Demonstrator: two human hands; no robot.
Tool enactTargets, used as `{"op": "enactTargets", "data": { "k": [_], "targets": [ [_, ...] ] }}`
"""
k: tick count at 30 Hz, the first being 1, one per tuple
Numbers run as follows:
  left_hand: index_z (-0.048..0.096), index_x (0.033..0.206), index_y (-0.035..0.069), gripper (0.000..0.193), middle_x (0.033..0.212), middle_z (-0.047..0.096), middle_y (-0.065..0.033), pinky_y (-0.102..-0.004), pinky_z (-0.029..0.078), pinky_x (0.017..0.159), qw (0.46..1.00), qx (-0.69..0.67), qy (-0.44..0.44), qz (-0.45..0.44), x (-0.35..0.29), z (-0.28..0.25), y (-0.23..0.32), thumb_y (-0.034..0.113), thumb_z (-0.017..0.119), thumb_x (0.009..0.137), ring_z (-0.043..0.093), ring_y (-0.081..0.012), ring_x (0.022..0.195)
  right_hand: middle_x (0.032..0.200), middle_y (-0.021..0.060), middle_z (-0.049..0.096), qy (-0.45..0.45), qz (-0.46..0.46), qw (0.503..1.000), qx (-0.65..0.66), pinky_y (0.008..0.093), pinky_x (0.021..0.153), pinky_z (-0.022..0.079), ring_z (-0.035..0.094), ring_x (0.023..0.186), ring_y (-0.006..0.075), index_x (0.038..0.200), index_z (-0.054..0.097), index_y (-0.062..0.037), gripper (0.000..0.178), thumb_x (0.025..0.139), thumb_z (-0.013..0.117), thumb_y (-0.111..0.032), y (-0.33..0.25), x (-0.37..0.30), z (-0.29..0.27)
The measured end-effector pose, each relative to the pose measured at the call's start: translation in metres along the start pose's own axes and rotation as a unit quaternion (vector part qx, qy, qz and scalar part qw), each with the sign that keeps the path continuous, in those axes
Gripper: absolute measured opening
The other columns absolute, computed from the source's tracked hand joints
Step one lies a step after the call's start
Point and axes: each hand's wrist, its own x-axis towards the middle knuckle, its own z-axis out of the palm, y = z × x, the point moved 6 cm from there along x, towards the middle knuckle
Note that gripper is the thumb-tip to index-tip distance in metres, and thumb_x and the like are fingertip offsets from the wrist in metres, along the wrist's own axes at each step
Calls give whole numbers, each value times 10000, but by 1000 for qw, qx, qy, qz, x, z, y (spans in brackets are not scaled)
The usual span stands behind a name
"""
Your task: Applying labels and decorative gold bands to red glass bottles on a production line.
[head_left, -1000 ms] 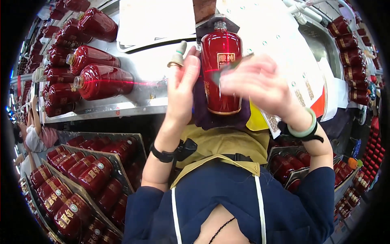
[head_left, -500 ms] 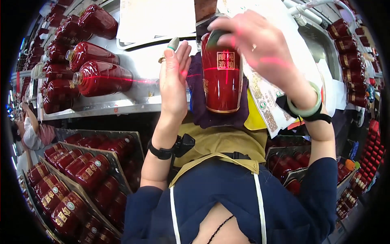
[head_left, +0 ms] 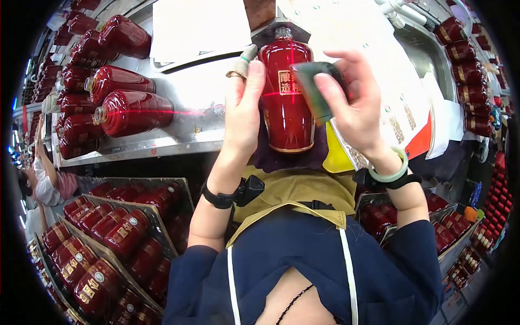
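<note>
A glossy red bottle [head_left: 287,122] with gold characters and a clear glass neck lies in front of me on a dark purple cloth [head_left: 264,156], its neck pointing away. My left hand [head_left: 244,108] rests against its upper left side, thumb at the edge; a beige wrap and a greyish-green cover sit on a finger. The other left fingers are partly hidden. In my right hand [head_left: 355,105] is a flat dark green scraper [head_left: 317,89], pinched under the thumb, its edge at the bottle's right side. Red laser lines cross on the bottle's front.
Several red bottles [head_left: 135,112] lie on the metal table to the left. A white board [head_left: 200,27] is behind them. Printed label sheets [head_left: 398,116] spread to the right, near a yellow sheet [head_left: 337,154]. Crates of bottles [head_left: 100,238] stand below left. Another person [head_left: 49,173] is at far left.
My right hand has come down from above the bottle to its right side with the scraper. My left hand has moved right against the bottle. The bottle's characters have shifted slightly left.
</note>
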Motion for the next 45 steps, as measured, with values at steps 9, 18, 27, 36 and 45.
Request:
{"op": "enactTargets", "data": {
  "k": [9, 18, 27, 36, 45],
  "targets": [
    [432, 1542, -22, 610, 1370, 622, -148, -321, 533, 1038, 999, 17, 6, 27, 6, 3, -3, 139, 707, 1022, 628, -169, 1216, 992, 24, 692, 97, 11, 994, 51, 228, 779, 519, 621, 896, 62, 1265, 620, -13, 234, 1037, 652, -52, -3, 1, -8],
    [442, 1532, -14, 544, 1367, 624, -116, -296, 538, 1005, 999, 22, 25, 26, 3, 7, -1, 158, 655, 1062, 635, -147, 1183, 900, 108, 731, 115, -11, 991, -63, 277, 690, 534, 671, 748, 127, 1123, 629, 18, 212, 944, 724, -45, -22, -1, 19],
    [424, 1544, -17, 544, 1363, 622, -124, -285, 537, 1009, 999, 30, 7, 20, 6, 6, -1, 171, 629, 1077, 633, -137, 1183, 906, 98, 736, 136, 89, 974, -160, 303, 707, 540, 683, 795, 128, 1122, 644, 0, 168, 985, 691, -86, 5, -2, -19],
    [396, 1558, -38, 585, 1391, 615, -173, -320, 523, 1043, 999, 19, 16, 37, 5, 7, 2, 151, 644, 1064, 624, -180, 1228, 983, 51, 652, 16, 166, 983, 75, 273, 821, 525, 605, 892, 101, 1215, 587, -4, 506, 907, 844, -312, 26, 4, 22],
    [415, 1539, -47, 563, 1396, 612, -192, -339, 525, 1048, 998, 31, 23, 50, 6, 5, 0, 141, 644, 1060, 629, -198, 1233, 927, -10, 561, 18, 193, 974, 114, 227, 743, 464, 485, 801, 76, 1198, 573, -10, 573, 824, 919, -270, 38, 0, 21]
  ]
}}
